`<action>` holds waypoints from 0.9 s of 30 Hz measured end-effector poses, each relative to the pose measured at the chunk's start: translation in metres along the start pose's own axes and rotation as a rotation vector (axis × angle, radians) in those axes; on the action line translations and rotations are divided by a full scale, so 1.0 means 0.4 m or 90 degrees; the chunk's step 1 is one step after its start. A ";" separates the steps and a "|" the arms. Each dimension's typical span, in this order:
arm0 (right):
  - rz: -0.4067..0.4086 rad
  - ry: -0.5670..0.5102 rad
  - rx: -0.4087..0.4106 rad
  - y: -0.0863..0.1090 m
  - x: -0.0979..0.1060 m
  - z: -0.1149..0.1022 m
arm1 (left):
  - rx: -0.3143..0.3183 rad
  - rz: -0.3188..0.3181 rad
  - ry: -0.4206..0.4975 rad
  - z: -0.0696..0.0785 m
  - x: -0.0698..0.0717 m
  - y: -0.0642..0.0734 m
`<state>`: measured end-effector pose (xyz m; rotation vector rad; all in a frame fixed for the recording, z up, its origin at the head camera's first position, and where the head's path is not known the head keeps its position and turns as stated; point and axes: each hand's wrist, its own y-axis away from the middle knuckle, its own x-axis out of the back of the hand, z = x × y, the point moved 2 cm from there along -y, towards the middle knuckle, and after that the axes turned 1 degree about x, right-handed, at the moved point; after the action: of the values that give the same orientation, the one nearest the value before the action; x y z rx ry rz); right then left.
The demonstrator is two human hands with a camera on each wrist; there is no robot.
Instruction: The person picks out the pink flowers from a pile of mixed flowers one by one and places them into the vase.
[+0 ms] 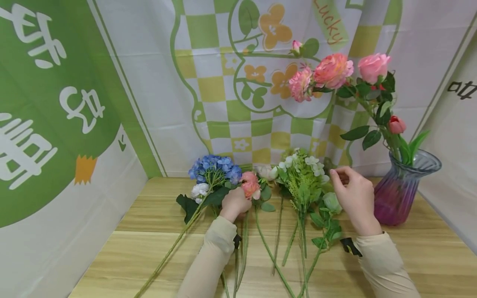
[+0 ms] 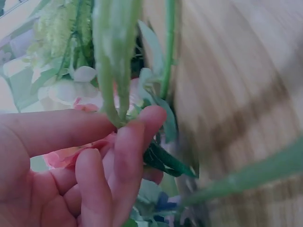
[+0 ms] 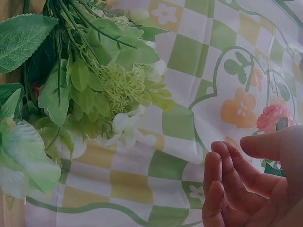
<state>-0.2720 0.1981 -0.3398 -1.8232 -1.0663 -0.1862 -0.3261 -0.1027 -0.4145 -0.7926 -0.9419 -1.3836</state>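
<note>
Purple glass vase (image 1: 396, 196), three o'clock from the loosely curled, empty right hand (image 1: 352, 198), already bears pink roses (image 1: 333, 71). Left to place, I'd judge: blue hydrangea (image 1: 215, 166) and white-flowered spray (image 1: 302, 188), eleven and two o'clock from the left hand (image 1: 235, 203), which pinches green stems (image 2: 105, 56).

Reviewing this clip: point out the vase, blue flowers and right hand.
Vase (image 1: 396, 198): head view, purple lower body.
Blue flowers (image 1: 219, 163): head view, upper petals.
Right hand (image 1: 355, 199): head view, back of hand.
</note>
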 end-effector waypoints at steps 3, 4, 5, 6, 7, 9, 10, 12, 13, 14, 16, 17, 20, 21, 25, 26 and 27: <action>-0.006 0.001 0.003 0.000 -0.001 -0.001 | -0.011 0.000 0.037 0.006 0.006 0.001; -0.008 0.000 0.003 0.000 -0.001 -0.002 | -0.014 -0.002 0.050 0.008 0.009 0.002; -0.009 0.001 0.004 0.000 -0.001 -0.002 | -0.017 -0.001 0.060 0.010 0.012 0.003; -0.010 0.001 0.004 0.000 -0.001 -0.002 | -0.021 0.003 0.067 0.012 0.015 0.004; -0.009 0.000 0.004 0.000 -0.001 -0.003 | -0.025 0.005 0.076 0.014 0.018 0.005; -0.008 0.000 0.005 0.000 0.000 -0.003 | -0.033 0.009 0.087 0.017 0.024 0.007; -0.008 0.000 0.006 0.000 0.000 -0.003 | -0.038 0.012 0.093 0.018 0.027 0.007; -0.009 -0.002 0.005 0.001 -0.001 -0.002 | -0.048 0.016 0.103 0.021 0.034 0.009; -0.010 -0.003 0.004 0.001 -0.001 -0.001 | -0.052 0.017 0.112 0.022 0.038 0.010; -0.011 -0.004 0.002 0.001 -0.002 -0.001 | -0.057 0.020 0.119 0.024 0.042 0.011; -0.014 -0.007 0.001 0.001 -0.003 0.000 | -0.065 0.027 0.137 0.027 0.050 0.015; -0.014 -0.007 0.000 0.001 -0.003 0.000 | -0.068 0.032 0.144 0.029 0.055 0.017; -0.014 -0.010 -0.002 -0.001 -0.005 -0.001 | -0.077 0.048 0.158 0.033 0.066 0.024; -0.015 -0.010 -0.003 -0.001 -0.006 -0.001 | -0.079 0.055 0.158 0.034 0.068 0.025; -0.032 -0.015 -0.015 -0.003 -0.014 -0.004 | -0.080 0.078 0.172 0.038 0.077 0.029; -0.038 -0.016 -0.019 -0.004 -0.017 -0.006 | -0.079 0.084 0.176 0.039 0.079 0.029; -0.044 -0.017 -0.020 -0.004 -0.019 -0.007 | -0.078 0.087 0.184 0.040 0.080 0.030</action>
<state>-0.2769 0.1915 -0.3416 -1.8225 -1.1522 -0.2206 -0.3170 -0.1017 -0.3780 -0.7108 -0.5724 -1.4001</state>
